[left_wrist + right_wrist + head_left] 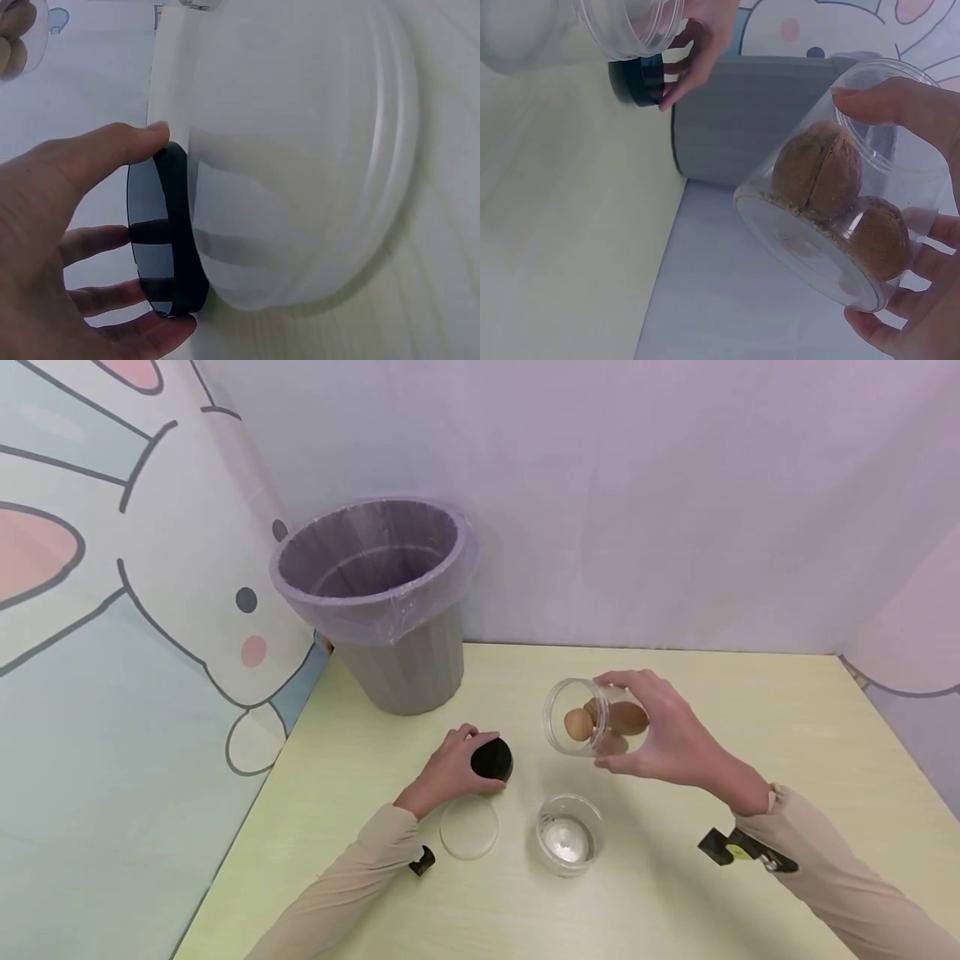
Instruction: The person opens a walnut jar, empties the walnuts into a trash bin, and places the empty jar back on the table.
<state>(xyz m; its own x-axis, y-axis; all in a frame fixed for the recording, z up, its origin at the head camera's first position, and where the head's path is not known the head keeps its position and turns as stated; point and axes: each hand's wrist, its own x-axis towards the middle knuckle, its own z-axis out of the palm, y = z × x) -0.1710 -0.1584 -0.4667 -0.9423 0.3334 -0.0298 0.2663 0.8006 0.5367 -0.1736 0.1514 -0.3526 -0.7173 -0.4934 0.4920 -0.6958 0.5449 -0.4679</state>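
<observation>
My right hand (pixel 667 735) grips a clear plastic jar (pixel 550 727), tipped so that its uncovered mouth faces left. Inside are several walnuts (pixel 817 169), seen through the wall in the right wrist view. The jar is held above the table. My left hand (pixel 455 768) holds a round black lid (pixel 492 760) by its edge, thumb on one side and fingers on the other. Just in front of that hand, a translucent lid (pixel 469 828) lies on the table. A second clear container (pixel 570 870) stands uncovered below the jar; I see no walnuts in it.
A grey bin (pixel 408 668) with a clear plastic liner stands at the table's back left corner. Pale wood forms the table top (pixel 787 735). Behind it is a plain wall (pixel 660 510), and a wall with a cartoon rabbit (pixel 195 552) borders the left.
</observation>
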